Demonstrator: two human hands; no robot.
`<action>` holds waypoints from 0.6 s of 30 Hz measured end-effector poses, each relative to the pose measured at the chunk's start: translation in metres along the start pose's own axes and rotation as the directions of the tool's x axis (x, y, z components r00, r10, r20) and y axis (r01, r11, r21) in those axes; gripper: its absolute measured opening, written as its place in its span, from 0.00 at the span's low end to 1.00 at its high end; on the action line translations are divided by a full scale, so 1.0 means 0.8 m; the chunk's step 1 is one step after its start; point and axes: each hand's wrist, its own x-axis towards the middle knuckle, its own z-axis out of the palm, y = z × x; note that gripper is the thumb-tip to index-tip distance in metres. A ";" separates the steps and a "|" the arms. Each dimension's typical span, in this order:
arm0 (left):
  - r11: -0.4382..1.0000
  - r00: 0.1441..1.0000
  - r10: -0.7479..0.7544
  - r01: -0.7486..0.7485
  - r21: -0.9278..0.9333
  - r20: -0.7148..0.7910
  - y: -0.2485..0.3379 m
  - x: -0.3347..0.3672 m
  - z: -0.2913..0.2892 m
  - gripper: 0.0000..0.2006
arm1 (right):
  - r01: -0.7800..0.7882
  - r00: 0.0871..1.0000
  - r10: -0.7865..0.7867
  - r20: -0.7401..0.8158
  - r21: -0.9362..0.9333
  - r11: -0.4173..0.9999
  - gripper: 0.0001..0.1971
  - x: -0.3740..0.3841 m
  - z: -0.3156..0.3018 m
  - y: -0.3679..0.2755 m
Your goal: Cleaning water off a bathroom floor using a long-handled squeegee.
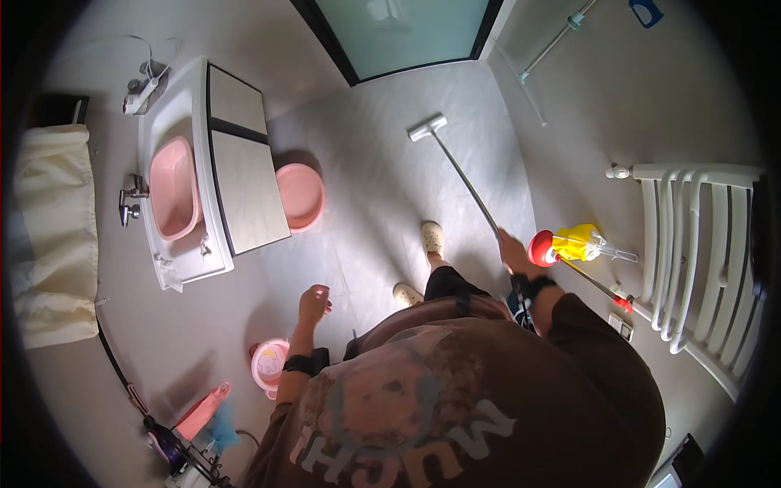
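Note:
A mop [468,180] with a thin metal pole slants across the grey floor. Its white, bar-shaped head [427,127] rests on the tiles ahead of me. My right hand [512,252] is wrapped round the pole, low and to the right of my body; the pole's lower end runs on past my wrist. On the left, my left hand [315,305] hangs free above the floor with its fingers curled in, and nothing shows in it. Dark bands sit on both wrists. My feet, in pale clogs [432,238], stand between the two hands.
At left stand a washbasin cabinet [244,179] with a pink tub [175,189] in the sink, a round pink basin [301,198], and a small pink basin [270,363]. At right are a red plunger [541,249], a yellow bag [576,241] and a white radiator [679,252]. A glass door [411,37] is ahead.

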 end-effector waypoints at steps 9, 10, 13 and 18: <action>0.978 0.985 -0.172 0.173 0.118 -0.018 -0.021 -0.017 -0.009 0.09 | 0.027 0.981 -0.020 -0.195 0.035 0.999 0.17 0.005 0.048 0.075; 0.967 0.981 -0.195 0.189 0.170 0.015 -0.015 -0.016 -0.006 0.09 | -0.026 0.985 0.038 -0.169 0.076 0.997 0.15 0.048 0.032 0.062; 0.950 0.970 -0.238 0.221 0.222 0.053 0.004 -0.019 -0.008 0.09 | -0.086 0.974 0.101 -0.202 0.082 0.993 0.14 0.104 -0.034 0.011; 0.978 0.978 -0.208 0.209 0.023 -0.029 -0.005 -0.021 -0.036 0.10 | -0.259 0.965 0.264 -0.009 0.160 0.953 0.19 -0.005 -0.004 0.021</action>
